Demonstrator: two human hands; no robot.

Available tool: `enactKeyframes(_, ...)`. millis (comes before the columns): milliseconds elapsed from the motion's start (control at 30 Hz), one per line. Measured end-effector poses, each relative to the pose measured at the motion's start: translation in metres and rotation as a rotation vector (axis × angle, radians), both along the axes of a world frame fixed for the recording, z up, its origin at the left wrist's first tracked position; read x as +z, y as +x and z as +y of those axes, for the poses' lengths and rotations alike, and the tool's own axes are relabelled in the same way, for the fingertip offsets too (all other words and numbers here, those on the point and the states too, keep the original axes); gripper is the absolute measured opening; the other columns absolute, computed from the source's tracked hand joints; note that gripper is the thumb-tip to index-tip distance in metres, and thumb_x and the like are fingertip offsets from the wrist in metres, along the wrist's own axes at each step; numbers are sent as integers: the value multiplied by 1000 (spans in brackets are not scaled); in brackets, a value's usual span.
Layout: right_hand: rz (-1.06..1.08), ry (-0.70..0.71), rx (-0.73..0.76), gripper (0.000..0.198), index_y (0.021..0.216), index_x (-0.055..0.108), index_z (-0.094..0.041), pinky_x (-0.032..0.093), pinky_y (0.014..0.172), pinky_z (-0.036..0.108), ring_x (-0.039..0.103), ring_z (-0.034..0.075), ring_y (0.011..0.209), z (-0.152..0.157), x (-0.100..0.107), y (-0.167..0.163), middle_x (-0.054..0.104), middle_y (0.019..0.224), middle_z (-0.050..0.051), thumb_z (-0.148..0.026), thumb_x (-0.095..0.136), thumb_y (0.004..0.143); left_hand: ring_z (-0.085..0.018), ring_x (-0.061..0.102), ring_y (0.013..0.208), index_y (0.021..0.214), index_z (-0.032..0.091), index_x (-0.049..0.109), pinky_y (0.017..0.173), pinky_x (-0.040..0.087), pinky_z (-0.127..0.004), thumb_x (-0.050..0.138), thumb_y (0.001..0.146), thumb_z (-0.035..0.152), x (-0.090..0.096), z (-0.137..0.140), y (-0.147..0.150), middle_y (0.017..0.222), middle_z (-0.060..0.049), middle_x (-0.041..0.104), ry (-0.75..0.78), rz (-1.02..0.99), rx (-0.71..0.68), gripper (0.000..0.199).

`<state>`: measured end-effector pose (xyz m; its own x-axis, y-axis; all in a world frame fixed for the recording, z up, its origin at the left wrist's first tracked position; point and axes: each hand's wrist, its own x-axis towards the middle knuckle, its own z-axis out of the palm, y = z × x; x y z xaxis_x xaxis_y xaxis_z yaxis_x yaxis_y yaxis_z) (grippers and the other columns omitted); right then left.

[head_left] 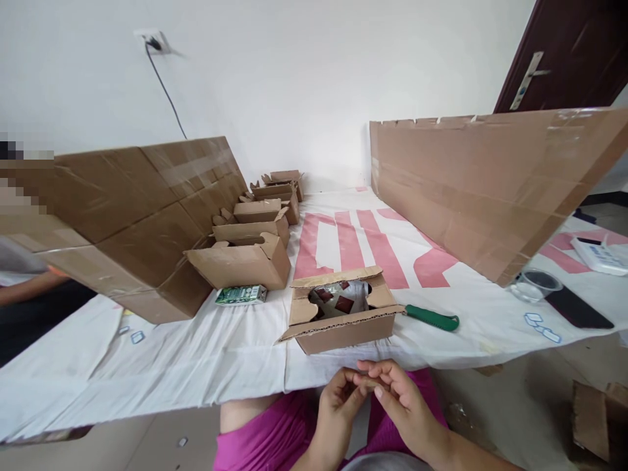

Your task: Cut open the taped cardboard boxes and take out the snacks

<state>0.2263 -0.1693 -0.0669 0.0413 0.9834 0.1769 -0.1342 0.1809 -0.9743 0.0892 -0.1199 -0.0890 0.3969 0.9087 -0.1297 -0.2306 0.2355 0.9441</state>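
Observation:
My left hand (338,400) and my right hand (401,394) meet over my lap, just in front of the table edge. Both have their fingers bent inward in a pinch. A small tan sliver seems to show between the fingertips, too little to name. Just beyond my hands stands an open cardboard box (346,337), flaps up. Inside it lies a shiny packet (338,302) with dark brown diamond shapes. A green-handled tool (432,318) rests against the box's right side; its far end is hidden. To the left lies a small green and white carton (241,295).
Several open cardboard boxes (250,261) stand in a row beside a large cardboard wall (171,222) on the left. Another cardboard panel (481,190) stands right. Near it are a tape roll (540,281), a black phone-like slab (579,307) and a white device (601,255). A person's arm (32,286) shows far left.

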Motion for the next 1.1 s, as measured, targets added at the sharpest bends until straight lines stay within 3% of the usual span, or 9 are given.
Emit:
enactKeyframes(100,-12,-10,-29,13,98,52,-24,55,92,42,66,24,108,1,4,2,63,124,13,-33,55,90,-13,49,65,65,16,57,67,38,-26,78,68,37,7,-2,-2,64,0,57,-66,-159,-104,30)
enactKeyframes(267,-394,89,-141,21,100,57,-23,50,98,40,60,22,117,3,-1,4,61,126,10,-12,54,83,-13,49,65,64,16,56,70,37,-26,76,68,32,16,-3,-2,61,2,54,-110,-220,-145,26)
enactKeyframes(400,-637,197,-286,28,109,58,-23,41,106,46,48,27,129,10,-3,17,51,138,12,-19,61,82,-13,49,64,67,17,56,68,38,-26,77,68,33,14,2,-9,62,3,54,-130,-263,-104,26)
enactKeyframes(500,-640,225,-408,29,112,56,-22,48,96,41,56,26,116,11,1,28,59,123,11,-27,61,85,-11,46,60,73,18,57,63,35,-24,77,70,39,9,6,-14,62,3,54,-85,-162,-18,30)
enactKeyframes(667,-762,317,-211,20,97,63,-25,51,79,36,61,22,88,5,7,22,65,89,4,-13,61,81,-13,48,69,70,16,61,67,37,-24,76,73,42,6,5,-14,69,1,53,145,3,-102,29)
enactKeyframes(767,-710,223,-125,17,83,60,-24,50,71,31,59,19,78,4,5,16,61,79,1,-7,58,79,-15,53,74,74,17,65,71,41,-26,69,80,40,6,4,-14,76,-2,55,366,136,-141,24)
enactKeyframes(867,-651,181,-80,16,77,56,-22,50,75,29,60,18,84,4,0,17,61,85,2,-7,58,78,-18,57,79,85,18,69,74,44,-28,65,83,38,7,5,-14,81,-5,61,560,260,-173,21)
enactKeyframes(967,-613,183,-87,19,86,56,-22,50,81,29,61,19,91,1,0,21,62,94,3,-6,58,76,-19,60,82,85,17,68,76,46,-29,62,86,40,8,5,-13,84,-7,64,595,263,-242,23)
enactKeyframes(1100,-645,116,-38,14,83,57,-22,49,70,25,61,15,74,-5,8,26,63,80,0,-8,57,79,-20,64,81,87,17,69,76,48,-29,60,86,41,8,1,-9,85,-8,69,527,309,-331,26)
